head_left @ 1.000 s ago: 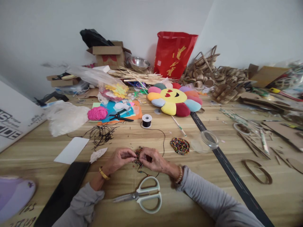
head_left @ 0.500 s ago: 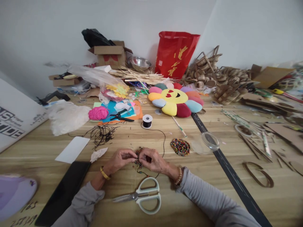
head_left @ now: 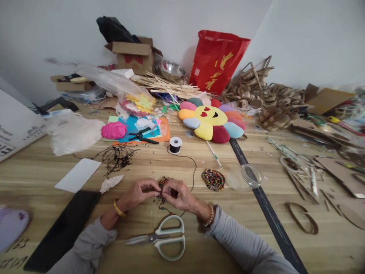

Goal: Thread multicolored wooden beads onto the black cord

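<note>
My left hand [head_left: 143, 193] and my right hand [head_left: 177, 194] meet fingertip to fingertip over a small pile of dark and coloured beads [head_left: 163, 181]. Both are closed in a pinch. A thin black cord [head_left: 195, 167] runs from a white spool [head_left: 175, 145], passes under my right wrist and comes up to my right fingertips, with a few coloured beads strung on it below the hands. Whatever my left fingertips pinch is too small to make out. White-handled scissors [head_left: 168, 238] lie partly open just in front of my hands.
Right of my hands lies a coil of strung coloured beads [head_left: 213, 179], with a clear round container [head_left: 252, 176] beyond it. Tangled black cord [head_left: 118, 158], a white card [head_left: 78, 175] and a dark flat slab [head_left: 64, 228] are at left. Behind sits a flower cushion [head_left: 212, 116].
The view has shifted and tilted slightly, so most table things appear a little further left. My hands stay pinched together over the bead pile.
</note>
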Action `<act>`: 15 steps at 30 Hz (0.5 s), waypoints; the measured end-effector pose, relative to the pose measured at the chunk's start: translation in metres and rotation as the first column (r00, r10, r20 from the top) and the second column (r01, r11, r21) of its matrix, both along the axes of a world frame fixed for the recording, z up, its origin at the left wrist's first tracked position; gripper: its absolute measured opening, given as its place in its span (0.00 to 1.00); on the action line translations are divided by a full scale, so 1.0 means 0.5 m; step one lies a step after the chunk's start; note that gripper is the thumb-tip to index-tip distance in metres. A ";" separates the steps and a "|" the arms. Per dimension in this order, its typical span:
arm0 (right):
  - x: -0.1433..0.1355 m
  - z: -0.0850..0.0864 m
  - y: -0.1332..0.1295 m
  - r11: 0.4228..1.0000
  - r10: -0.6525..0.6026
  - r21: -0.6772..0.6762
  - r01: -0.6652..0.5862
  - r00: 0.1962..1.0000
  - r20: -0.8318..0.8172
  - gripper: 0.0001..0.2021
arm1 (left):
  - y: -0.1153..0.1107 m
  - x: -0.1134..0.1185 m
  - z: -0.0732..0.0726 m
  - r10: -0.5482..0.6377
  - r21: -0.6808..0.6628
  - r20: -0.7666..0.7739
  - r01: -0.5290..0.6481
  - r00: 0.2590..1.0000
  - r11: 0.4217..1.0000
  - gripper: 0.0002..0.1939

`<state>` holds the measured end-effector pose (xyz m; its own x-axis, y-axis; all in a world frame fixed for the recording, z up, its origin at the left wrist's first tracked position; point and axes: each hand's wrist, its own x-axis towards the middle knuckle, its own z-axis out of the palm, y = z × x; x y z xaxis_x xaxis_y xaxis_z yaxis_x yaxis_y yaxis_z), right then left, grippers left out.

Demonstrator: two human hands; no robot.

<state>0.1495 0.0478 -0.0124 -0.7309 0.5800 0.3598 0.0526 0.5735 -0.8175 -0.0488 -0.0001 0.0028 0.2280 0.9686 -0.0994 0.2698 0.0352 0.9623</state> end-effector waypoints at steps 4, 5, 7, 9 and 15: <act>0.001 -0.003 0.000 1.000 0.011 -0.021 -0.010 1.000 0.007 0.03 | 0.001 0.002 0.001 0.006 0.002 0.018 -0.006 1.000 1.000 0.07; 0.001 -0.004 0.000 1.000 0.007 -0.027 -0.007 1.000 0.011 0.02 | 0.001 0.003 0.000 0.005 0.002 0.029 -0.005 1.000 1.000 0.07; 0.001 -0.005 0.000 0.999 0.001 -0.033 0.000 1.000 0.012 0.02 | 0.001 0.007 -0.001 0.001 -0.002 0.054 -0.001 0.999 1.000 0.06; 0.001 -0.005 0.000 0.999 -0.001 -0.035 0.001 1.000 0.005 0.03 | 0.001 0.010 -0.001 -0.004 -0.007 0.071 0.005 0.997 1.000 0.06; 0.000 -0.008 0.003 0.992 -0.015 -0.129 0.009 0.999 -0.047 0.05 | 0.002 0.004 0.001 0.033 -0.067 0.049 -0.029 0.998 0.997 0.08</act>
